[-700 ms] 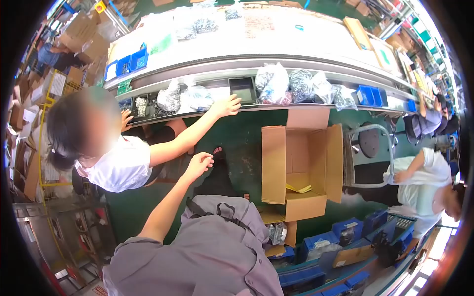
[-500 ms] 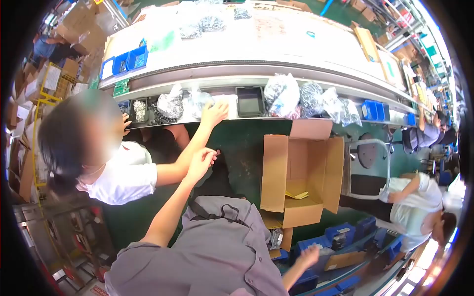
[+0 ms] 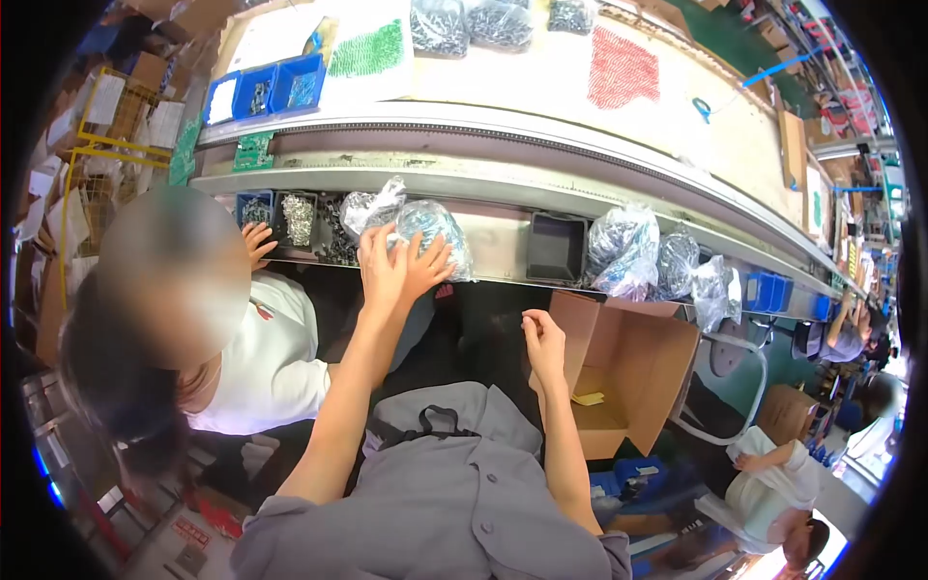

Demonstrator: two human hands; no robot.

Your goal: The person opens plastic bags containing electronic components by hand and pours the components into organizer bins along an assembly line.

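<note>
Currently | plastic bag (image 3: 443, 228): just beside left hand (image 3: 384, 275) | right hand (image 3: 547, 348): well apart

Blue bins (image 3: 266, 106) near a green board (image 3: 253, 152)

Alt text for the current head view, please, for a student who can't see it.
The wearer's left hand is at clear plastic bags on a long ledge, beside a co-worker's hand. The wearer's right hand, loosely curled, is by an open cardboard box.

co-worker's hand (image 3: 425, 269): partly behind left grip (image 3: 384, 267) | bag (image 3: 437, 224): partly covered | shirt (image 3: 416, 527): cut off below
</note>
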